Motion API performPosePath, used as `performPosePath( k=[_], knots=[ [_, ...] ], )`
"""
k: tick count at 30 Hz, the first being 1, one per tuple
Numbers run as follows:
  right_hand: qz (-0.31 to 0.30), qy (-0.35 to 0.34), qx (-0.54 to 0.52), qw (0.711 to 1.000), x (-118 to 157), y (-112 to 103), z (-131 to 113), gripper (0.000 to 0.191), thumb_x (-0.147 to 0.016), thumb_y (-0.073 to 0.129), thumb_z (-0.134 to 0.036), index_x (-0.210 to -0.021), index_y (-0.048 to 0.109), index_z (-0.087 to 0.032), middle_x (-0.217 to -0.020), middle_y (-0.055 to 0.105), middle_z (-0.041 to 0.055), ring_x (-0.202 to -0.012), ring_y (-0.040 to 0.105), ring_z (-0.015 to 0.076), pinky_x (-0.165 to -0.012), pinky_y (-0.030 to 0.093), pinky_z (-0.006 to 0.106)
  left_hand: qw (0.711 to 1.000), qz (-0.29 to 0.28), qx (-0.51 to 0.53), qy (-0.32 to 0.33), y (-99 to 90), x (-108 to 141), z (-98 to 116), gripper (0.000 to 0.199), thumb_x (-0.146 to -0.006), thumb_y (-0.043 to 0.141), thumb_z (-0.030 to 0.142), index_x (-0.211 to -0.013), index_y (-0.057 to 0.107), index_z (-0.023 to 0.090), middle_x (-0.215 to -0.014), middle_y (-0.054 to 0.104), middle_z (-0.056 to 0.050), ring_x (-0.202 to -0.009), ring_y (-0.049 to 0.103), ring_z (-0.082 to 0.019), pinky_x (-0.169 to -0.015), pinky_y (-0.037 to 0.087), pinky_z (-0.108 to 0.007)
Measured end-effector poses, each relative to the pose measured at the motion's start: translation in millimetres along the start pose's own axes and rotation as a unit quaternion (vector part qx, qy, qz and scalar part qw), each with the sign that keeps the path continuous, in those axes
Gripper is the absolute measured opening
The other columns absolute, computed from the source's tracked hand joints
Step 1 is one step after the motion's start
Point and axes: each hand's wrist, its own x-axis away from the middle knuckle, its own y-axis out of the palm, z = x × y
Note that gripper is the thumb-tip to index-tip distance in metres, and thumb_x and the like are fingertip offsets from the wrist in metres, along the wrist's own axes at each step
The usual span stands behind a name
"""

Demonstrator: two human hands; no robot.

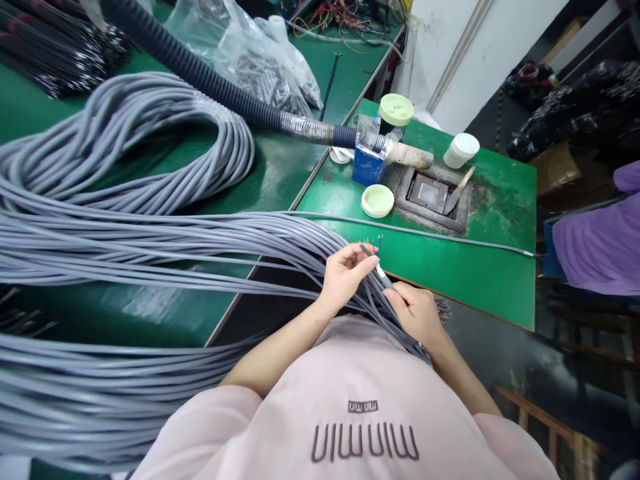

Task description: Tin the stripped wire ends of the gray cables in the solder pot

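Observation:
A grey cable [387, 281] is held up in front of my chest, with a white section near its tip and thin coloured wires [379, 244] fanning out of the end. My left hand [345, 272] is closed in a pinch at those wires. Lower down, my right hand [416, 315] wraps round the cable's grey jacket. Beneath both hands a thick bundle of grey cables [295, 233] bends over the table edge toward my lap. One single cable [440, 235] runs apart from the bundle across the green board.
A square pot in a dark frame [429, 193] sits in the green board [500, 280], a scraper-like tool [457, 192] on its rim. Round it are a duct hose [200, 73], a blue block [367, 167], a lid [377, 201] and a white cup [461, 150]. A person in purple [600, 240] is at right.

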Motion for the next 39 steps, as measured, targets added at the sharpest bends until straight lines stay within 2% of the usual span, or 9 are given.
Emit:
performPosePath(
  k=[10, 13, 17, 21, 26, 32, 34, 37, 39],
  knots=[
    [-0.005, 0.007, 0.003, 1.0, -2, 0, -1, 0.038, -0.097, 0.045, -0.038, -0.07, 0.062, -0.017, -0.058, 0.057, -0.0003, -0.054, 0.051, 0.0109, -0.056, 0.032, 0.024, 0.999, 0.016, -0.021, 0.031, 7.6, 0, 5, 0.021, -0.074, 0.077, 0.031, -0.074, 0.063, 0.016, -0.07, 0.06, 0.002, -0.061, 0.052, -0.008, -0.061, 0.044, -0.021],
    [-0.008, 0.019, -0.032, 0.999, -2, 0, 3, 0.037, -0.097, 0.045, -0.038, -0.071, 0.062, -0.017, -0.061, 0.058, -0.0005, -0.058, 0.052, 0.0113, -0.058, 0.033, 0.024, 0.984, 0.022, -0.091, 0.149, 5.2, 3, 2, 0.01, -0.08, 0.072, 0.025, -0.078, 0.064, 0.017, -0.069, 0.059, 0.002, -0.061, 0.051, -0.008, -0.059, 0.043, -0.021],
    [-0.012, 0.017, -0.072, 0.997, -1, -3, 7, 0.035, -0.097, 0.045, -0.036, -0.073, 0.062, -0.017, -0.065, 0.058, -0.0005, -0.06, 0.051, 0.0113, -0.06, 0.034, 0.024, 0.934, -0.082, -0.178, 0.3, -5.0, 3, 2, 0.009, -0.074, 0.075, 0.015, -0.08, 0.07, 0.019, -0.075, 0.064, -0.001, -0.069, 0.057, -0.011, -0.068, 0.046, -0.024],
    [-0.022, -0.007, -0.084, 0.996, 1, -8, 9, 0.033, -0.097, 0.045, -0.033, -0.071, 0.059, -0.018, -0.06, 0.05, -0.0029, -0.056, 0.046, 0.01, -0.058, 0.033, 0.024, 0.988, -0.124, 0.003, 0.091, -9.9, -2, 1, 0.026, -0.078, 0.074, 0.027, -0.102, 0.069, 0.021, -0.078, 0.064, -0.001, -0.062, 0.057, -0.01, -0.056, 0.044, -0.023],
    [-0.04, -0.038, -0.092, 0.994, 1, -11, 8, 0.035, -0.097, 0.047, -0.03, -0.064, 0.05, -0.018, -0.058, 0.04, -0.0048, -0.053, 0.038, 0.0084, -0.056, 0.029, 0.025, 0.963, -0.136, 0.175, -0.153, -6.0, -8, 3, 0.041, -0.074, 0.076, 0.042, -0.102, 0.067, 0.015, -0.065, 0.059, 0.001, -0.045, 0.046, -0.005, -0.041, 0.032, -0.017],
    [-0.082, -0.016, -0.1, 0.991, 2, -16, 4, 0.032, -0.096, 0.048, -0.031, -0.067, 0.056, -0.018, -0.06, 0.042, -0.0041, -0.055, 0.04, 0.0093, -0.057, 0.031, 0.025, 0.955, -0.149, 0.175, -0.185, -0.2, -11, 12, 0.033, -0.062, 0.085, 0.035, -0.072, 0.064, 0.012, -0.055, 0.052, 0.003, -0.043, 0.04, -0.003, -0.04, 0.026, -0.016],
    [-0.085, 0.026, -0.135, 0.987, 4, -19, 1, 0.018, -0.094, 0.05, -0.03, -0.093, 0.065, -0.019, -0.067, 0.052, -0.0028, -0.058, 0.046, 0.0105, -0.059, 0.036, 0.025, 0.964, -0.141, 0.155, -0.162, 2.5, -10, 12, 0.031, -0.063, 0.085, 0.033, -0.07, 0.063, 0.012, -0.057, 0.056, 0.003, -0.043, 0.042, -0.003, -0.041, 0.029, -0.016],
    [-0.046, 0.066, -0.198, 0.977, 3, -22, -5, 0.047, -0.09, 0.057, -0.029, -0.135, 0.048, -0.023, -0.082, 0.062, -0.0008, -0.063, 0.053, 0.0119, -0.062, 0.042, 0.026, 0.974, -0.149, 0.116, -0.124, 10.4, -4, 7, 0.028, -0.069, 0.082, 0.034, -0.075, 0.064, 0.013, -0.065, 0.063, 0.001, -0.049, 0.051, -0.005, -0.047, 0.039, -0.017],
    [0.006, 0.068, -0.203, 0.977, 1, -22, -9, 0.054, -0.087, 0.062, -0.03, -0.138, 0.046, -0.024, -0.078, 0.061, -0.0022, -0.063, 0.053, 0.0122, -0.062, 0.044, 0.026, 0.973, -0.163, 0.109, -0.121, 17.8, 1, 2, 0.029, -0.071, 0.081, 0.036, -0.077, 0.064, 0.013, -0.067, 0.064, 0.0, -0.053, 0.053, -0.006, -0.052, 0.042, -0.018]
  ],
)
